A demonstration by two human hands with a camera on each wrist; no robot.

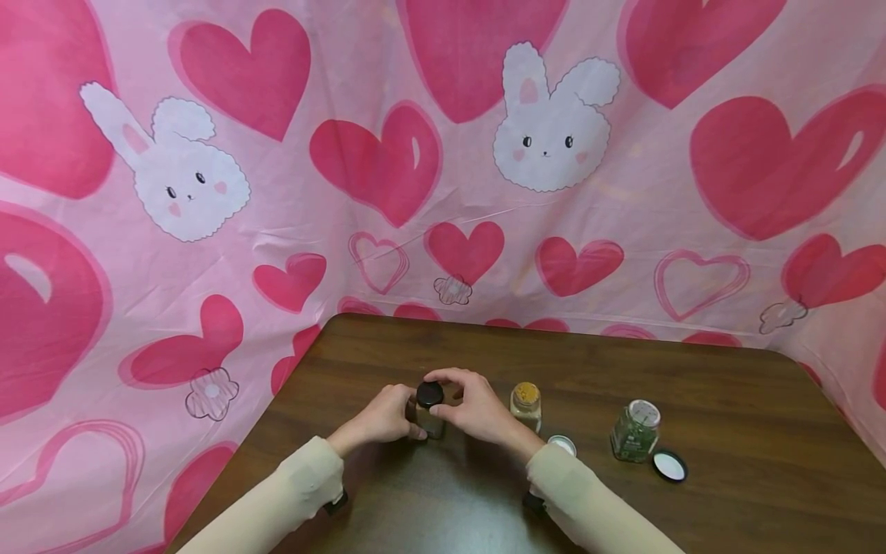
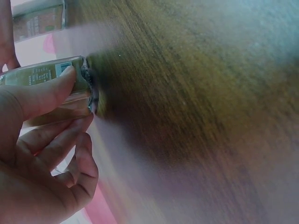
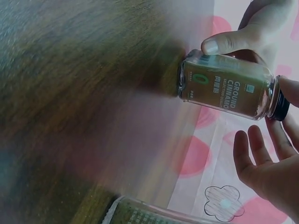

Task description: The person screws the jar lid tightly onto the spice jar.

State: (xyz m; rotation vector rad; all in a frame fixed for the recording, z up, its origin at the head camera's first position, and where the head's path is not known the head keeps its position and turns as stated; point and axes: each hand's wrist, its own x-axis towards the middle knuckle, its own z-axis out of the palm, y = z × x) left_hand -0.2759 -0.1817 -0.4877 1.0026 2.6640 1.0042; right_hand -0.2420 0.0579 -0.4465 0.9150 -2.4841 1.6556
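Note:
A glass spice jar [image 3: 224,88] labelled ground cinnamon stands upright on the wooden table, its black cap [image 1: 429,394] on top. My left hand [image 1: 383,416] grips the jar low down from the left. Its thumb lies across the label side in the left wrist view, with fingers behind the glass. From the right, my right hand [image 1: 481,409] holds the cap between thumb and fingers. In the right wrist view its other fingers [image 3: 256,144] stick out beside the jar.
Right of my hands stands an uncapped jar of yellow-brown spice [image 1: 526,406], with a lid [image 1: 562,445] partly hidden by my right sleeve. Further right are a jar of green herbs [image 1: 635,432] and its upturned black-rimmed lid [image 1: 669,466]. A pink heart-patterned cloth [image 1: 471,177] hangs behind the table [image 1: 747,415].

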